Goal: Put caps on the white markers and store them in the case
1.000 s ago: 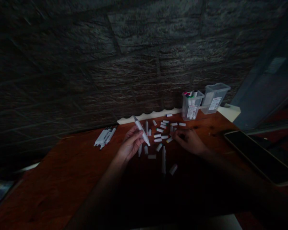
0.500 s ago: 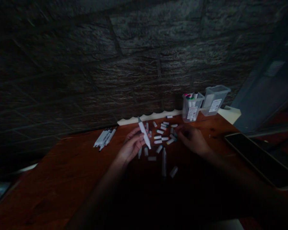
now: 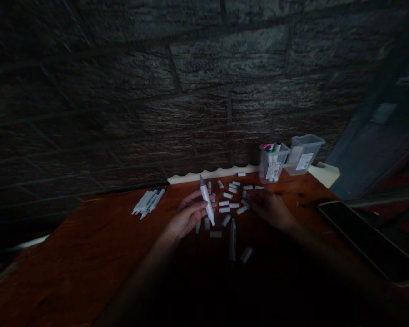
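My left hand (image 3: 190, 213) grips a white marker (image 3: 207, 202) between thumb and fingers. The marker is uncapped, tilted, its grey tip pointing up and away. Over the right edge of a scatter of marker caps (image 3: 224, 210) is my right hand (image 3: 271, 208), its fingers curled down among them. Shadow hides its fingertips and anything pinched there. The caps are white, several with coloured ends. Nearer to me lie another uncapped marker (image 3: 232, 240) and a loose cap (image 3: 246, 255), both in deep shadow.
Several white markers (image 3: 148, 202) lie side by side at left on the wooden table (image 3: 88, 245). Against the stone wall (image 3: 197, 104) stand a clear box (image 3: 271, 170) with markers and a second clear box (image 3: 301, 159). A dark phone-like slab (image 3: 368, 240) lies at right.
The view has tilted up slightly, so the table sits lower. My right hand's fingers are more curled over the caps, and one cap has shifted beside them. My left hand keeps the marker.
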`<state>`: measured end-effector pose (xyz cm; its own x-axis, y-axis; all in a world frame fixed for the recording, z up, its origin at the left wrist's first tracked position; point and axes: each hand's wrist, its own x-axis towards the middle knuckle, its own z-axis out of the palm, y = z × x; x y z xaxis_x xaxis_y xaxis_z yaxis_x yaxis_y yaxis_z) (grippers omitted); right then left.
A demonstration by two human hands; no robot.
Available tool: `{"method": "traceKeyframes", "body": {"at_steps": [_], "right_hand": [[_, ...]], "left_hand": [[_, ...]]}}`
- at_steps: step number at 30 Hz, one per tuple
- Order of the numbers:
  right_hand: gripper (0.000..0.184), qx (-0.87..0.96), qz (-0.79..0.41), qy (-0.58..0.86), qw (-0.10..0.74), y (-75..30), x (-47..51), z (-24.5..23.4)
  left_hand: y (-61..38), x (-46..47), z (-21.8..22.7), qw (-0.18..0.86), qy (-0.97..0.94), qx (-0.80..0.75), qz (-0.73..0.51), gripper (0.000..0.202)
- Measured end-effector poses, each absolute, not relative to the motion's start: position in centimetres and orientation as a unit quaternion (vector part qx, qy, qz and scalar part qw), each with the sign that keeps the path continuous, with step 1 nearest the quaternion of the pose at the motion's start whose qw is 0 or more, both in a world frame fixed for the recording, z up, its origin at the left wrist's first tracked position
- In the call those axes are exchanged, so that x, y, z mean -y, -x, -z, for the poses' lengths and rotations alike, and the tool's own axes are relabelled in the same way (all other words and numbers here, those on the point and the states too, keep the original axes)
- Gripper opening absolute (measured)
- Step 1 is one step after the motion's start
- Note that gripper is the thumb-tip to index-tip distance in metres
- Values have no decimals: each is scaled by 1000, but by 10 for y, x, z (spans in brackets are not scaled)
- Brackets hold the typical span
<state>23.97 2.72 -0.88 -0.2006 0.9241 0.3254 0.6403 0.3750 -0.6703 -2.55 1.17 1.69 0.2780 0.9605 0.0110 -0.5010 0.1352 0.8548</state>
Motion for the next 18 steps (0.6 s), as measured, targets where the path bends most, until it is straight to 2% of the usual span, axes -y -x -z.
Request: {"method": "traceKeyframes", "body": {"at_steps": [6, 18], "right_hand": [[14, 775, -220, 484, 342, -239, -27, 11], [15, 768, -247, 497, 319, -241, -26, 11]], "left_hand": [[25, -14, -17, 684, -396, -298, -535, 29], [22, -19, -16, 659, -376, -303, -577, 25]]}}
